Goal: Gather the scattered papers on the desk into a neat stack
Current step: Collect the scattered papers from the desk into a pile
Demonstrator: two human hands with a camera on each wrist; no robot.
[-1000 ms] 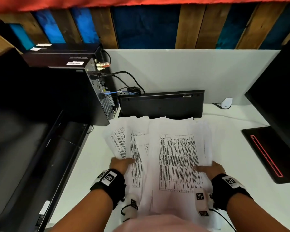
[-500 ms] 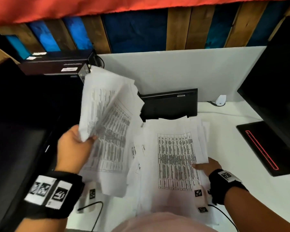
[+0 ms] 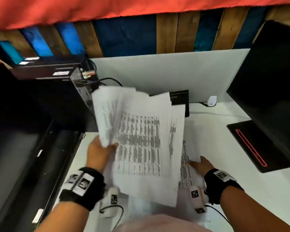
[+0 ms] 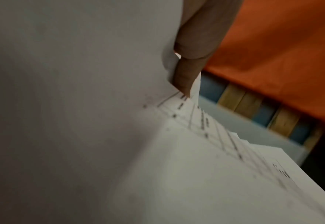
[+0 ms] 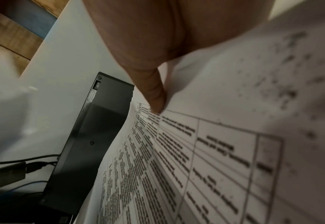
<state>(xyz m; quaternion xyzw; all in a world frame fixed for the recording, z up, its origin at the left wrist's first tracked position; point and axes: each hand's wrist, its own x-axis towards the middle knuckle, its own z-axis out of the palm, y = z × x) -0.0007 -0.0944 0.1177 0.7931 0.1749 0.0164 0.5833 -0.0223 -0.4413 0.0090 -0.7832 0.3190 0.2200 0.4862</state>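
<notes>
My left hand (image 3: 101,152) grips a fanned bundle of printed papers (image 3: 137,139) by its left edge and holds it tilted above the desk. In the left wrist view its thumb (image 4: 187,72) pinches those papers (image 4: 205,174). More printed papers (image 3: 185,158) lie on the white desk (image 3: 241,190) under the raised bundle. My right hand (image 3: 200,164) holds their right edge. The right wrist view shows the thumb (image 5: 154,97) pressed on a printed table sheet (image 5: 205,159); a sheet hides the fingers.
A black keyboard (image 3: 179,101) leans against the white divider behind the papers. A computer tower (image 3: 84,91) with cables stands at the left. A black monitor (image 3: 274,89) and its base (image 3: 251,146) are at the right, with a small white device (image 3: 211,99) near the divider.
My left hand lifted a bundle of papers from the left of the desk, then swung it rightward over the pile. The right hand stayed at the pile's right edge.
</notes>
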